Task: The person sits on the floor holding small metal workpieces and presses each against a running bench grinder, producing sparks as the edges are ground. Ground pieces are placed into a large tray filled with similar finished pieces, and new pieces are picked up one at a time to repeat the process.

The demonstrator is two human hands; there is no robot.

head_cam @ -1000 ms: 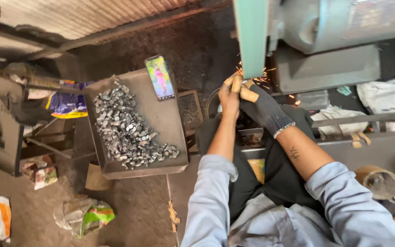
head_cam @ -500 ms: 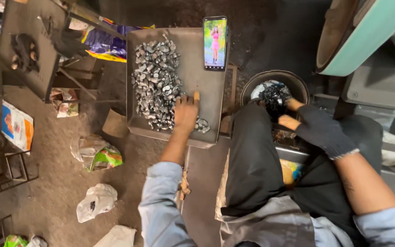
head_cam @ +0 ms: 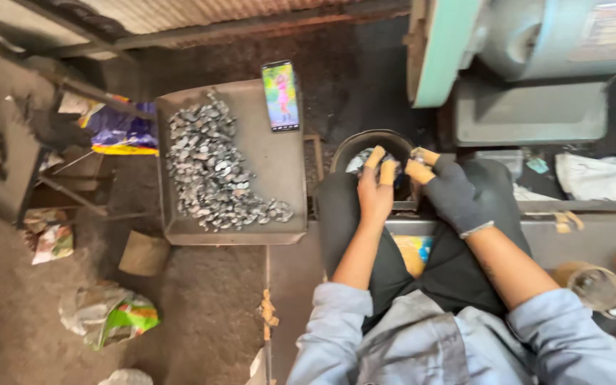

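Since half a second ago the left hand point(head_cam: 373, 194) has come off the metal tray point(head_cam: 279, 153), where it was reaching among the loose pieces, and is now meeting the right hand point(head_cam: 450, 194) over the round black bowl point(head_cam: 347, 146) in front of the person's lap. The view has swung too, so the tray is sitting further left and the pale green machine point(head_cam: 436, 50) is showing at the top right.

Both hands are now hovering together above the bowl's rim, nearly touching. The left one is bare apart from tan wraps on its fingertips point(head_cam: 388, 171); its grip is half curled, and I cannot tell from here whether it is carrying a piece. The right one is wearing a dark glove with tan tips, fingers bent inward toward the left; whether it is pinching anything is hidden.

The heap of small grey metal pieces point(head_cam: 212, 171) is lying along the left side of the tray, well apart from the hands, with a phone point(head_cam: 281, 96) lit up and resting at the tray's far corner. A few similar pieces are glinting inside the bowl, just beneath the fingers.

To my eye the work is shifting from the tray to the bowl.
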